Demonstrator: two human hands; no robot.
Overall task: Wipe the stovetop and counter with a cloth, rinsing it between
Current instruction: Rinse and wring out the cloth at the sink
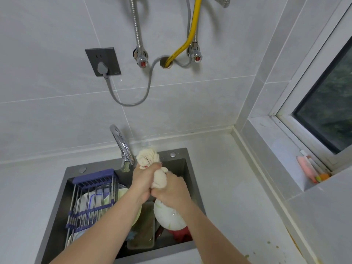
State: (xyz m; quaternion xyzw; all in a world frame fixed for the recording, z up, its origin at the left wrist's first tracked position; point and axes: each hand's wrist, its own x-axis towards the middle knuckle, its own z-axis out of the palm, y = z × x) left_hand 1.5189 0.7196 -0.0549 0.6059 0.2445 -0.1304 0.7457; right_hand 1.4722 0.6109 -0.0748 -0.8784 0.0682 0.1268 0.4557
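Observation:
A cream cloth [148,157] is bunched and twisted above the dark sink [182,168]. My left hand [142,180] grips its upper part, just right of the chrome tap [122,143]. My right hand [170,189] grips its lower part, close against the left hand. A tuft of cloth sticks up above my left fist, and another fold shows between the two hands. No water stream is visible at the tap. The stovetop is out of view.
The sink holds a metal and blue dish rack [91,199] with plates on the left, a white plate [167,218], a tray [142,233] and something red [181,233]. Pale counter [238,197] lies right, with green specks near the front. Brushes [312,170] sit on the window ledge.

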